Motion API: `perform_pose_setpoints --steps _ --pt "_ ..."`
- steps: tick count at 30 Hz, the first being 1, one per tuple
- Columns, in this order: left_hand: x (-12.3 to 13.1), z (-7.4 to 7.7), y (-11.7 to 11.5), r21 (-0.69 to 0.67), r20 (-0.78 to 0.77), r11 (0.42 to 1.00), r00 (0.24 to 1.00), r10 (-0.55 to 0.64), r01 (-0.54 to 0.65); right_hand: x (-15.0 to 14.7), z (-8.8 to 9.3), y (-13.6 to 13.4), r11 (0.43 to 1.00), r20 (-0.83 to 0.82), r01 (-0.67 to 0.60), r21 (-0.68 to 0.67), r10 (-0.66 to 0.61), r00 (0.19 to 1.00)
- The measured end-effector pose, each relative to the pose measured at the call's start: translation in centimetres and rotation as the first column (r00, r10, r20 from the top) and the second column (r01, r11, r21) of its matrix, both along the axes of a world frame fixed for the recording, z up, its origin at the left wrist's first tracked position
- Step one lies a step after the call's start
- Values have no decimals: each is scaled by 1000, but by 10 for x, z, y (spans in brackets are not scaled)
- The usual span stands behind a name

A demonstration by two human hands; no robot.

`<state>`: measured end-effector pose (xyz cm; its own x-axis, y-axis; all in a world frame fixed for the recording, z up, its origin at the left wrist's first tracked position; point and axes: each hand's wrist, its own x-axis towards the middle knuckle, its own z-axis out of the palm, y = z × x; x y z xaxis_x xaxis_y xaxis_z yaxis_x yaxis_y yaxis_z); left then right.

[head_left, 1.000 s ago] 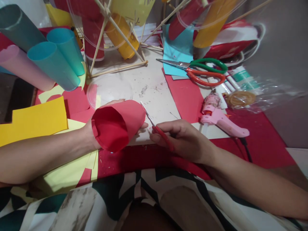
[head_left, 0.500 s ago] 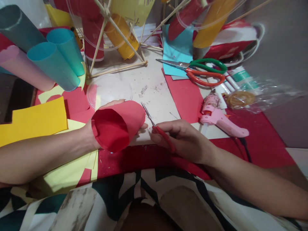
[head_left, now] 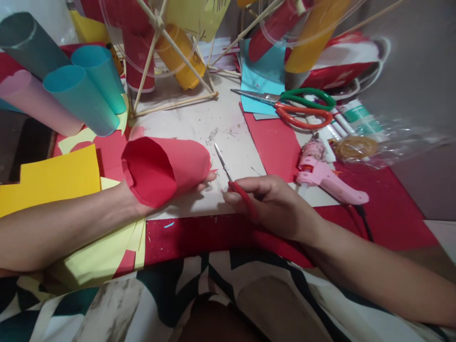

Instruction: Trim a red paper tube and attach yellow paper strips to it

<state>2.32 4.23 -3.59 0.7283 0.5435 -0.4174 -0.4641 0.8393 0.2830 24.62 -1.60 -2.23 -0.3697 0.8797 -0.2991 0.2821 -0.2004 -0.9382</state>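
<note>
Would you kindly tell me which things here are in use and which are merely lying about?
In use: red paper tube, held in the left hand; small scissors, held in the right hand.
Lying about: large scissors, pink glue gun, blue paper tubes, yellow sheet.

Red paper tube [head_left: 167,166], red-handled small scissors [head_left: 238,189], pink glue gun [head_left: 327,178], yellow sheet [head_left: 53,175].
</note>
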Motion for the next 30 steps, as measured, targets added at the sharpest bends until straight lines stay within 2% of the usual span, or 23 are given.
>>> perform_pose_setpoints --steps 2,6,8,12,17,23,27,30 --pt "-1 1 1 44 -59 998 997 49 -47 0 -1 0 1000 -44 -9 10 10 999" --pt "-1 3 0 69 -135 997 990 48 -39 0 -3 0 999 -83 -49 9 50 995" --pt "1 6 -1 78 -173 994 981 85 -73 0 -3 -1 998 -77 -54 16 55 995" --pt "5 15 -3 111 -245 985 957 155 -131 4 -3 -3 992 -69 -85 91 91 993" --pt "10 23 -5 134 -301 984 941 154 -118 6 -4 -6 983 -48 -108 148 116 992" --pt "14 25 -8 174 -275 981 952 136 -90 6 -5 -5 986 -40 -86 146 93 995" --pt "16 29 -8 171 -300 982 944 135 -86 12 -8 -10 942 -124 -142 305 187 975" --pt "18 31 -9 232 -307 971 943 127 -55 15 -8 -16 899 -198 -85 430 186 962"
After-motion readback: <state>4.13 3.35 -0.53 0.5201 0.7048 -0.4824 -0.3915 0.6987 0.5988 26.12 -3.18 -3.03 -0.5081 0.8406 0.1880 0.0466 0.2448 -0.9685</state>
